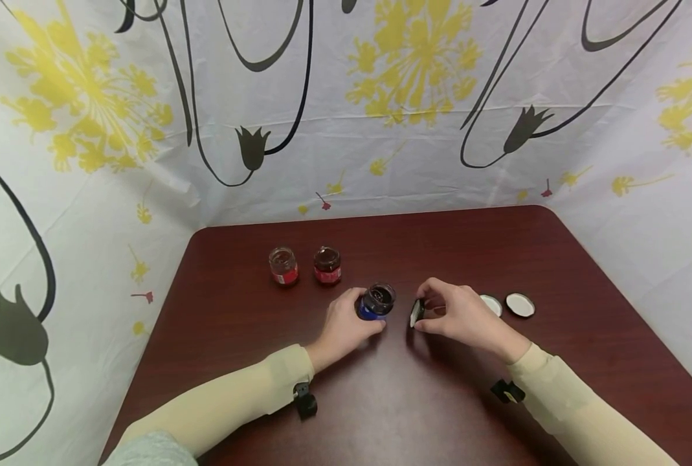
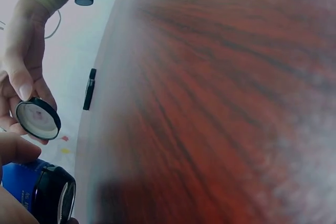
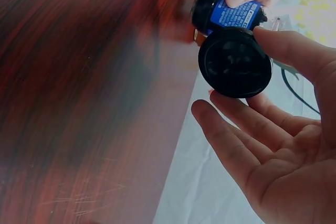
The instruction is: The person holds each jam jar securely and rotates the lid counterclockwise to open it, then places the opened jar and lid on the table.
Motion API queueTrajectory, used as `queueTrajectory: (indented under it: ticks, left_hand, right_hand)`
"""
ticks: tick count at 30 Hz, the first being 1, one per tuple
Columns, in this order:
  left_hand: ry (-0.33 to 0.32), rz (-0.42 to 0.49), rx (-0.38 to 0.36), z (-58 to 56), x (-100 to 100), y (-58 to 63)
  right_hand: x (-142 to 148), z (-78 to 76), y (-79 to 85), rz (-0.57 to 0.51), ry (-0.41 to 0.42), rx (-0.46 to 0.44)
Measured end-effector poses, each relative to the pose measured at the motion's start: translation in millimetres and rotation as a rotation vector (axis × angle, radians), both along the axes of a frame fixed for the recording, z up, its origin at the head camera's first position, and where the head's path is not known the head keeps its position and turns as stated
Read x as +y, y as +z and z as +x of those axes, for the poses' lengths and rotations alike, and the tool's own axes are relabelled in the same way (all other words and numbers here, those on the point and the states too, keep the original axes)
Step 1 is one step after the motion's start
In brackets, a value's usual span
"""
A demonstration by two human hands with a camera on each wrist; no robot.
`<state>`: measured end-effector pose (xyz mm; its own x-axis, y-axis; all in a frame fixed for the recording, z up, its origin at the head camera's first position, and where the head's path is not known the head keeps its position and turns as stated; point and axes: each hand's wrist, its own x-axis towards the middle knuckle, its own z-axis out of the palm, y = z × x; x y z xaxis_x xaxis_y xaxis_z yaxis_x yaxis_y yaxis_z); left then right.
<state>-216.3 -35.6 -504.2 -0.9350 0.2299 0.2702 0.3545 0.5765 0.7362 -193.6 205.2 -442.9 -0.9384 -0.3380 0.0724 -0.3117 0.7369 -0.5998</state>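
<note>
My left hand [image 1: 346, 325] grips a small glass jar [image 1: 377, 301] with a blue label, fingers and thumb wrapped around its side. The jar has no lid on it, and its inside looks dark. To the right of it, my right hand [image 1: 462, 318] pinches a round lid [image 1: 417, 313] by its edge, tilted up on its side. In the left wrist view the lid [image 2: 39, 120] shows its whitish inner face. Its glossy black outer face fills the middle of the right wrist view, with the blue-labelled jar [image 3: 233, 15] behind it. A gap separates lid and jar in the head view.
Two lidless jars with red labels, a clear one [image 1: 284, 266] and a darker one [image 1: 327, 266], stand at the back left of the dark red table [image 1: 252, 323]. Two lids [image 1: 520, 305] lie white side up beyond my right hand. Patterned cloth [image 1: 346, 175] hangs behind the table.
</note>
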Motion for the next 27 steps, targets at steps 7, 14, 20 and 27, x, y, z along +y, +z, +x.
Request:
queueTrajectory:
  ticks: [7,14,20,27]
  left_hand:
    - [0.015,0.017,-0.029,-5.3,2,1.2]
    - [0.037,0.045,-0.076,-11.3,3,3.5]
    - [0.057,0.064,-0.084,-16.4,4,2.5]
    - [0.069,0.066,-0.083,-21.3,4,2.3]
  right_hand:
    - [3,1.6,-1.7,0.056,-0.028,-0.003]
    - [5,1.9,-2.7,0.057,-0.04,0.014]
    - [6,2.7,-2.5,0.064,-0.049,0.022]
    - [8,4.3,-1.5,0.076,-0.048,0.001]
